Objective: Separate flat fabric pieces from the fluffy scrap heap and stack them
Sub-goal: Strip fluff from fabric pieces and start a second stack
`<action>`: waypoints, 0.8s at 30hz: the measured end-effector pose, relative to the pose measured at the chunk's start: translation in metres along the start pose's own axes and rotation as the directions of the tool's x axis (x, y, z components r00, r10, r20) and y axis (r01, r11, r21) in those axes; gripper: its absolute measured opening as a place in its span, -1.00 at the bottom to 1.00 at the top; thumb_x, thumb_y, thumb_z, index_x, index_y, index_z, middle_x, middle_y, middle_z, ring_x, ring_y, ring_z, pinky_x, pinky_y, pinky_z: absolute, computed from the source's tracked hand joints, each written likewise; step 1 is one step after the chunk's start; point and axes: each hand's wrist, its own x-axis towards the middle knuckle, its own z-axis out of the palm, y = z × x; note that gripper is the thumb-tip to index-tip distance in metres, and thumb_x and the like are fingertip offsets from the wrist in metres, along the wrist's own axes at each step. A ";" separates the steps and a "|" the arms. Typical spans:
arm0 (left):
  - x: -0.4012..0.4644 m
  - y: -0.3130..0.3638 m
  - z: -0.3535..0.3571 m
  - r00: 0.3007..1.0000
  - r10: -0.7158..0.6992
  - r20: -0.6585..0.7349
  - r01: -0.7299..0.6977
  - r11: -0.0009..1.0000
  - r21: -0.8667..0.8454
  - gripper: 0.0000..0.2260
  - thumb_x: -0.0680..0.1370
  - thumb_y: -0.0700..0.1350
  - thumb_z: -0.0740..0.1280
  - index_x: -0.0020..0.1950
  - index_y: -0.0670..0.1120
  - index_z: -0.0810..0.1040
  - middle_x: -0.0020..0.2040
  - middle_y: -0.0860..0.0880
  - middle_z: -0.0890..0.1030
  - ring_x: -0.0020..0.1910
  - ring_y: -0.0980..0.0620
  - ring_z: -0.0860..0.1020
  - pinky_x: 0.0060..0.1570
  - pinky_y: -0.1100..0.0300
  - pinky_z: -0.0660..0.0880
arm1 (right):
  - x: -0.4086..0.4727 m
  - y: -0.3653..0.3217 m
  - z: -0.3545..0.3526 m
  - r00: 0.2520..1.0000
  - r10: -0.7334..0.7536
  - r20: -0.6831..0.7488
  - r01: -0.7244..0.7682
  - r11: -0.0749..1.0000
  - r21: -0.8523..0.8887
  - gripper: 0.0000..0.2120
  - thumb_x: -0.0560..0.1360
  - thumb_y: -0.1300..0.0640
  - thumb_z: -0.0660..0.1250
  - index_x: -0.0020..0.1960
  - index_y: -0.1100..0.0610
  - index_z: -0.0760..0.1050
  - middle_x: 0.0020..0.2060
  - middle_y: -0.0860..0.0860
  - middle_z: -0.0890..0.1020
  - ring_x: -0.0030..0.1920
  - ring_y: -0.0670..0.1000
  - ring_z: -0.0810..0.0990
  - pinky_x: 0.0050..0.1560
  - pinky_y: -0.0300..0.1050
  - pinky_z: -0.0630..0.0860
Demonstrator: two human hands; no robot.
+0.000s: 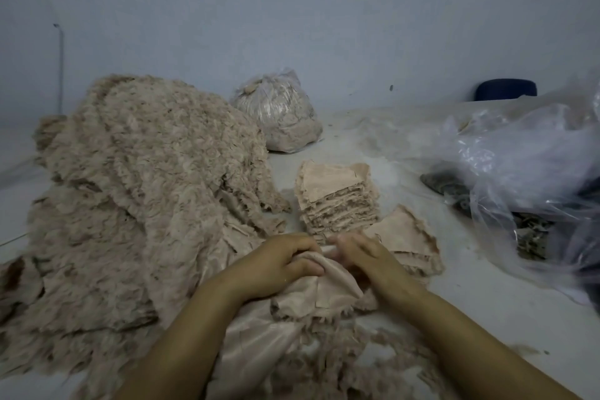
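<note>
Now I am pinching a flat fabric piece (319,289) with left hand (279,265) and right hand (363,256), just before the tall stack (337,198); beside the stack, the large fluffy heap (146,188) is awaiting sorting.

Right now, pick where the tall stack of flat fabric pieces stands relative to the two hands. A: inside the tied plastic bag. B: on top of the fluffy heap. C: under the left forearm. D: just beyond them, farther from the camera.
D: the tall stack stands on the table just beyond the left hand and right hand, which both grip a fabric piece.
</note>
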 end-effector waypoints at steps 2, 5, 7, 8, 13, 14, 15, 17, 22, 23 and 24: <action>0.001 -0.001 0.003 0.999 0.016 -0.036 -0.017 0.999 -0.034 -0.88 0.53 -0.10 0.37 -0.12 0.13 0.51 -0.22 0.26 0.54 -0.22 0.30 0.48 -0.21 0.42 0.37 | -0.006 -0.002 0.007 0.995 0.037 0.089 -0.037 0.999 -0.003 -0.73 0.38 -0.17 0.39 -0.19 0.04 0.60 -0.37 -0.08 0.63 -0.37 -0.13 0.57 -0.34 -0.34 0.46; -0.002 -0.016 0.006 0.975 -0.038 -0.219 0.037 0.999 -0.011 -0.80 0.55 -0.08 0.34 -0.26 0.08 0.47 -0.34 0.15 0.50 -0.34 0.25 0.44 -0.28 0.30 0.35 | -0.004 -0.004 0.000 0.992 -0.023 -0.124 0.037 0.994 0.108 -0.71 0.50 0.10 0.35 -0.38 0.08 0.42 -0.50 -0.09 0.40 -0.44 -0.12 0.33 -0.42 -0.32 0.31; -0.007 -0.030 0.005 0.914 -0.138 -0.382 0.129 0.990 -0.049 -0.68 0.59 -0.12 0.27 -0.36 0.02 0.34 -0.44 0.10 0.36 -0.43 0.22 0.34 -0.32 0.22 0.26 | -0.003 -0.007 -0.012 0.954 -0.060 -0.292 0.092 0.991 0.096 -0.71 0.54 0.14 0.31 -0.33 0.13 0.36 -0.44 -0.01 0.35 -0.38 -0.05 0.29 -0.40 -0.29 0.27; -0.009 -0.030 0.004 0.906 -0.150 -0.396 0.146 0.988 -0.041 -0.67 0.60 -0.12 0.24 -0.37 0.01 0.31 -0.43 0.10 0.33 -0.43 0.21 0.32 -0.31 0.21 0.25 | -0.005 -0.008 -0.016 0.943 -0.093 -0.319 0.112 0.993 0.042 -0.73 0.55 0.14 0.30 -0.29 0.16 0.36 -0.42 0.03 0.36 -0.36 -0.03 0.30 -0.40 -0.30 0.27; 0.005 -0.007 0.024 0.972 -0.108 -0.207 0.098 0.994 -0.058 -0.70 0.51 0.22 0.26 0.12 0.11 0.57 -0.03 0.22 0.57 -0.03 0.32 0.50 -0.04 0.44 0.39 | -0.012 -0.004 -0.003 0.978 -0.101 -0.182 0.135 0.974 0.182 -0.92 0.54 0.24 0.30 0.02 0.20 0.43 -0.30 0.00 0.68 -0.32 -0.04 0.63 -0.35 -0.28 0.52; 0.007 -0.001 0.029 0.972 -0.145 -0.187 0.121 0.984 -0.133 -0.72 0.47 0.22 0.31 0.12 0.17 0.55 -0.08 0.27 0.58 -0.07 0.33 0.53 -0.07 0.46 0.41 | -0.011 -0.005 -0.002 0.973 -0.107 -0.203 0.149 0.968 0.203 -0.88 0.54 0.28 0.29 0.06 0.19 0.42 -0.23 0.04 0.70 -0.26 -0.03 0.66 -0.31 -0.26 0.55; 0.009 -0.002 0.033 0.969 -0.160 -0.190 0.122 0.973 -0.196 -0.83 0.47 0.15 0.37 0.02 0.18 0.56 -0.19 0.27 0.58 -0.19 0.31 0.53 -0.15 0.42 0.42 | -0.009 -0.006 -0.005 0.955 -0.125 -0.270 0.183 0.962 0.202 -0.85 0.53 0.33 0.29 0.06 0.16 0.42 -0.21 0.04 0.70 -0.24 -0.06 0.65 -0.30 -0.26 0.55; 0.010 -0.005 0.032 0.951 -0.176 -0.254 0.110 0.961 -0.254 -0.80 0.53 -0.10 0.37 -0.29 0.08 0.52 -0.45 0.20 0.48 -0.42 0.28 0.41 -0.32 0.33 0.35 | -0.007 -0.006 -0.013 0.885 -0.141 -0.444 0.238 0.956 0.171 -0.79 0.52 0.39 0.28 0.00 0.10 0.43 -0.27 -0.04 0.67 -0.29 -0.13 0.61 -0.31 -0.32 0.50; 0.009 -0.007 0.025 0.836 -0.286 -0.468 0.099 0.918 -0.383 -0.65 0.58 -0.15 0.27 -0.42 -0.05 0.37 -0.57 0.14 0.29 -0.53 0.22 0.26 -0.40 0.31 0.24 | -0.007 -0.006 -0.012 0.856 -0.103 -0.506 0.278 0.918 0.284 -0.73 0.52 0.38 0.28 0.00 0.02 0.39 -0.26 -0.05 0.70 -0.28 -0.12 0.65 -0.32 -0.33 0.52; 0.009 -0.006 0.025 0.834 -0.304 -0.460 0.104 0.906 -0.411 -0.67 0.57 -0.08 0.27 -0.40 -0.07 0.42 -0.55 0.14 0.31 -0.50 0.18 0.29 -0.38 0.34 0.27 | -0.007 -0.006 -0.010 0.861 -0.095 -0.500 0.282 0.907 0.313 -0.73 0.52 0.38 0.29 0.02 0.02 0.40 -0.25 -0.07 0.71 -0.27 -0.13 0.66 -0.33 -0.33 0.53; 0.008 -0.005 0.025 0.850 -0.326 -0.414 0.131 0.891 -0.434 -0.70 0.55 -0.03 0.29 -0.36 -0.11 0.48 -0.50 0.08 0.38 -0.45 0.13 0.34 -0.37 0.34 0.31 | -0.007 -0.005 -0.008 0.871 -0.084 -0.485 0.274 0.901 0.336 -0.72 0.51 0.37 0.30 0.05 0.02 0.40 -0.22 -0.06 0.71 -0.25 -0.12 0.67 -0.35 -0.32 0.53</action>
